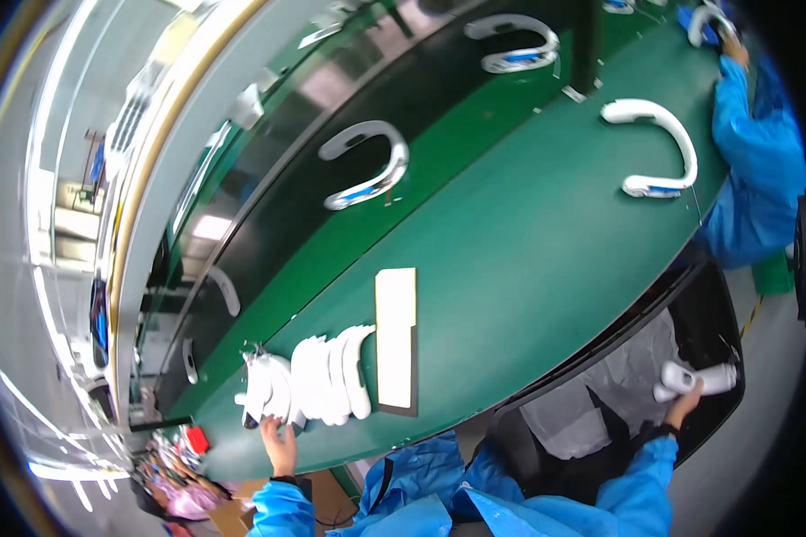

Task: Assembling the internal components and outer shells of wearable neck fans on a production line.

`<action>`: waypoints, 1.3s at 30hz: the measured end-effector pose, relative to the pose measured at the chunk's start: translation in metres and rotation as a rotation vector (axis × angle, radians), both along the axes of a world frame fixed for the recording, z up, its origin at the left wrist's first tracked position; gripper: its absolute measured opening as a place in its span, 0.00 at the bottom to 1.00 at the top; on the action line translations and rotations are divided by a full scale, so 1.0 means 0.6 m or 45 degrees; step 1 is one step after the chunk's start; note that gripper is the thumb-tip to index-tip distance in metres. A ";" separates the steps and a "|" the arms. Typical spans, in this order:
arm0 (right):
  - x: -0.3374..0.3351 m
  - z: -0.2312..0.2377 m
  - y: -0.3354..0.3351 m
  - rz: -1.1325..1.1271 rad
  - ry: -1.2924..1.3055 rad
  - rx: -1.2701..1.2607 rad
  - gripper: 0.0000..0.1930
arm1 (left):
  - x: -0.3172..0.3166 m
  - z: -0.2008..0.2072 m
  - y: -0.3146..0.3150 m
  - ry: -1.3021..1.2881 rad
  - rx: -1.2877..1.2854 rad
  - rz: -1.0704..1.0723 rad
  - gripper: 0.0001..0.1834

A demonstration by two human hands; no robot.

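Note:
My right hand (684, 409) is closed around white curved plastic shells (715, 379), held over the black bin (519, 428) at the right. Some of their shape is lost in overlap. At the near edge of the bench, my left hand (279, 445) has its fingers spread, with the tips at the near end of a bunched row of similar white shells (333, 376). Whether those fingertips press on a shell cannot be made out. Beside the row, on its right, lies a flat cream-coloured strip (396, 336) with a dark edge.
The long green bench (493, 268) runs up to the right. White C-shaped devices (676, 134) with blue parts lie or show along it. Clear plastic bags (573, 421) line the bin. At the far right a co-worker's blue sleeve (752, 134) reaches over the bench. A red object (197, 439) sits at lower left.

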State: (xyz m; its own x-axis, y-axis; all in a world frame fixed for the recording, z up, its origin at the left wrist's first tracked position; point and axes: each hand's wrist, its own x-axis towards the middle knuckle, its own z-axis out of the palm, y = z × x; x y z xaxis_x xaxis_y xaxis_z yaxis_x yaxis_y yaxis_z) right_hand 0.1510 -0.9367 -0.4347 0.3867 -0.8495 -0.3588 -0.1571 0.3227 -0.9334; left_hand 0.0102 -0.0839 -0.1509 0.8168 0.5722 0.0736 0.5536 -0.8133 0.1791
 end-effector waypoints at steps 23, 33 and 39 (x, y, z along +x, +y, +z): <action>-0.050 0.552 1.315 2.598 0.155 -0.052 0.15 | -0.022 -0.068 0.368 0.468 -0.985 -0.254 0.38; -0.074 0.488 1.467 2.544 0.309 -1.284 0.29 | -0.088 -0.140 0.330 -0.019 -1.489 -0.146 0.32; -0.129 0.455 1.473 2.519 -0.310 -0.724 0.29 | -0.076 -0.082 0.360 -0.273 -1.935 -0.124 0.29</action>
